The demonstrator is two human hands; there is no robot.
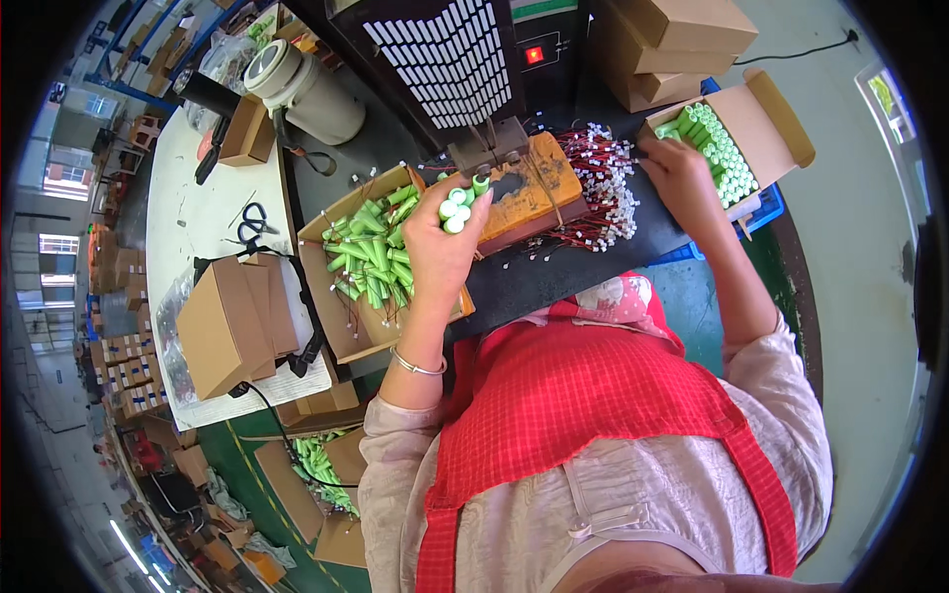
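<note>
While your left hand (443,235) grips green cells (456,210) between thumb (480,215) and fingers (435,198), your right hand (680,173), its hold impossible to tell, hovers beside the far-right box (776,121).

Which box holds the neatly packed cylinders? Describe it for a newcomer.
Find the black machine with the red light. Right of it, beside the right hand, sits an open cardboard box. Its green cylinders are neatly packed, unlike the jumbled left box.

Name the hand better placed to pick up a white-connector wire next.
Right, most likely: the right hand is beside the pile of white-connector wires, while the left hand is farther off and holds several green cylinders.
</note>
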